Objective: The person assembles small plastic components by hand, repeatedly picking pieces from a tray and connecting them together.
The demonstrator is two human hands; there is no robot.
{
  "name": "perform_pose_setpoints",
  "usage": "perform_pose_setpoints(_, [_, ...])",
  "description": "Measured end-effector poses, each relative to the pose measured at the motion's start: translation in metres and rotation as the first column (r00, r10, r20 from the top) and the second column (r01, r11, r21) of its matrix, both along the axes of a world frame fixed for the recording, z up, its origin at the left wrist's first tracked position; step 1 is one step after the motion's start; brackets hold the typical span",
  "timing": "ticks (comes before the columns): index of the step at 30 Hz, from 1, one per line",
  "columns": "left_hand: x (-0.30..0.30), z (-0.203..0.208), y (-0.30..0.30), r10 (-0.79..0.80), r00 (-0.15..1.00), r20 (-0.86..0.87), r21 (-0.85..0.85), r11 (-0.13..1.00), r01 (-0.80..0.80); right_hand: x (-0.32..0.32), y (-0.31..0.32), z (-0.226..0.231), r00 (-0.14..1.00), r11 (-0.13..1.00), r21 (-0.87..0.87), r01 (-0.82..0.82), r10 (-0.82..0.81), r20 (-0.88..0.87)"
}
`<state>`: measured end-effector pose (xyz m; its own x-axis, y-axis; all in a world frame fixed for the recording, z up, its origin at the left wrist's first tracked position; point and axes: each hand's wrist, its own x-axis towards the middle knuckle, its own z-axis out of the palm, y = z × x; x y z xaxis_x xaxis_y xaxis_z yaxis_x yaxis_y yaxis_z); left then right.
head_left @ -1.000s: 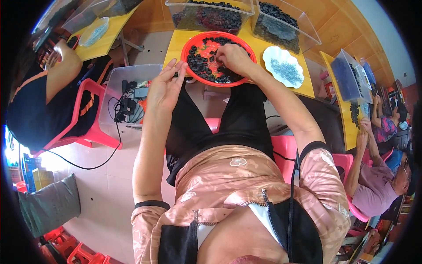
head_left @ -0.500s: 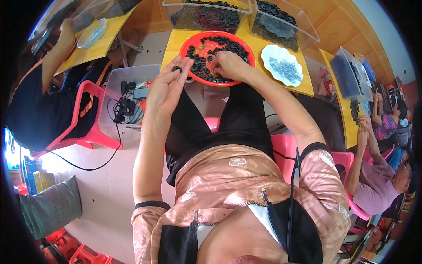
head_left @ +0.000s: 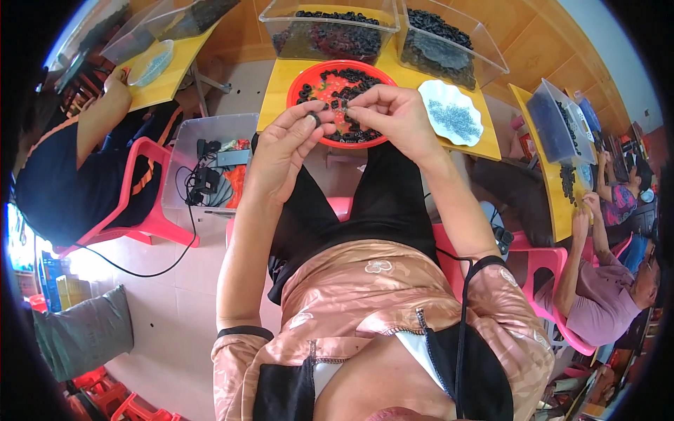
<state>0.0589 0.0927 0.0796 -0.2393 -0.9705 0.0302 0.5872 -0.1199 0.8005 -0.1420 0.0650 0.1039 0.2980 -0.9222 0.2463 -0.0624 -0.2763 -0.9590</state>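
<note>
Over the near part of a round red tray (head_left: 296, 78), both of my hands are raised close together. Between thumb and fingers, my left hand (head_left: 286, 144) holds a small black ring-shaped part (head_left: 315, 119). My right hand (head_left: 397, 121) faces it with thumb and forefinger pinched; whatever is between those tips is too small to make out. Many loose small black parts (head_left: 354, 75) lie in the tray below. To the right of the tray, a white scalloped dish (head_left: 430, 91) carries a heap of tiny, clear or silvery pieces (head_left: 455, 121).
Two clear bins of black parts, a left one (head_left: 330, 35) and a right one (head_left: 442, 52), stand behind the tray on the yellow table (head_left: 277, 77). A clear box (head_left: 184, 140) with cables is at the left. Other people sit at tables on both sides.
My right hand has lifted out of the parts in the tray and come up facing the left. My left hand has turned and closed its fingers on the black ring-shaped part.
</note>
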Motion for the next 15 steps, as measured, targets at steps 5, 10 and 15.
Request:
perform_pose_setpoints(5, [-0.012, 0.011, 0.014, 0.009, 0.993, 0.119, -0.062, 0.998, -0.002, 0.0, 0.022, 0.009, 0.99, 1.0, -0.016, -0.01, 0.012, 0.138])
perform_pose_setpoints(10, [-0.017, 0.014, 0.019, 0.02, 0.971, 0.237, -0.134, 0.991, 0.012, -0.001, 0.028, 0.015, 0.997, 0.995, -0.097, -0.034, 0.041, 0.071])
perform_pose_setpoints(15, [-0.019, 0.021, 0.023, 0.082, 0.956, 0.283, -0.159, 0.986, -0.038, -0.001, 0.033, 0.019, 1.0, 0.99, -0.138, -0.013, 0.015, 0.018])
